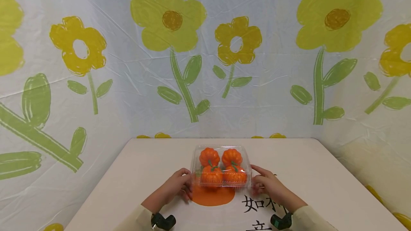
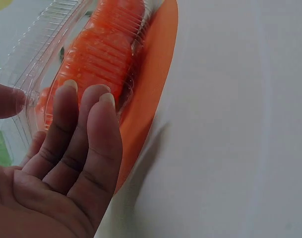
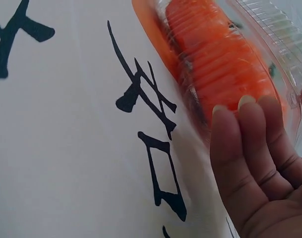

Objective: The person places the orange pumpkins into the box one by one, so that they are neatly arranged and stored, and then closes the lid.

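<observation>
A clear plastic clamshell box (image 1: 221,184) with several small orange pumpkins (image 1: 209,157) inside sits near the middle of the table. Its lid is down, and green stems show on the pumpkins. My left hand (image 1: 176,187) holds the box's left side, the thumb at the rim and the fingers bent beside the lower wall in the left wrist view. On the opposite side my right hand (image 1: 269,184) holds it the same way; in the right wrist view its thumb is mostly cut off at the frame's edge. Whether the box's bottom touches the table is hard to tell.
The white table covering (image 1: 128,188) bears a printed orange patch (image 1: 213,198) under the box's front and black characters (image 1: 253,203) to the right. A flowered cloth (image 1: 273,92) hangs behind and along both sides. Each wrist wears a dark device (image 1: 163,221).
</observation>
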A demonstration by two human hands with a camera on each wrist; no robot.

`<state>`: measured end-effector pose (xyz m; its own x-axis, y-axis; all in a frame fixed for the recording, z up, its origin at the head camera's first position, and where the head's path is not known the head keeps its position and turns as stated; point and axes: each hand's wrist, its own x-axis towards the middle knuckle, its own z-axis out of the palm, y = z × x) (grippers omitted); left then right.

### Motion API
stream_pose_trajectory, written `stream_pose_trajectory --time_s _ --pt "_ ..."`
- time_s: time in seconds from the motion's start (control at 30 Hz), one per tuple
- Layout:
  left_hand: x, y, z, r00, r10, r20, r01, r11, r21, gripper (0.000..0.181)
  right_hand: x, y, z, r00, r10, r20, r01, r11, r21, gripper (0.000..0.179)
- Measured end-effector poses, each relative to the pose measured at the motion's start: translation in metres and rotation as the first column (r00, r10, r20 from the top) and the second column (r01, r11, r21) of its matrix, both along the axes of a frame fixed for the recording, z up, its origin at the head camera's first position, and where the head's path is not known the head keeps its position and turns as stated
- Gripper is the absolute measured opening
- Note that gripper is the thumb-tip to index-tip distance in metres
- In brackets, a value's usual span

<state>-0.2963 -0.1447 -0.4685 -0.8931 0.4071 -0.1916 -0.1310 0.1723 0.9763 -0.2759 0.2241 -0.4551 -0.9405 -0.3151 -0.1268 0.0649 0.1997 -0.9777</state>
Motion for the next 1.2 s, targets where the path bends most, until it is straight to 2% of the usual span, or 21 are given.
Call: stream_pose_trajectory --time_s 0.33,0.57,1.2 --pt "-0.0014 -0.0014 0.0002 0.999 -0.027 0.044 0.024 0.997 0.072 0.026 0.0002 0.0013 -0.0043 0.998 0.032 0.058 -0.027 0.997 -0.075 0.07" --pt "0.0006 -0.0016 0.0032 0.998 -0.041 0.042 0.036 0.993 0.116 0.023 0.0003 0.0012 -0.005 0.996 0.052 0.071 -0.043 0.992 -0.12 0.072" --pt "-0.0025 -0.0004 0.0006 0.999 -0.006 0.038 0.002 0.992 0.127 0.026 -0.0024 -0.0009 -0.0064 0.992 0.079 0.1 -0.062 0.984 -0.166 0.073"
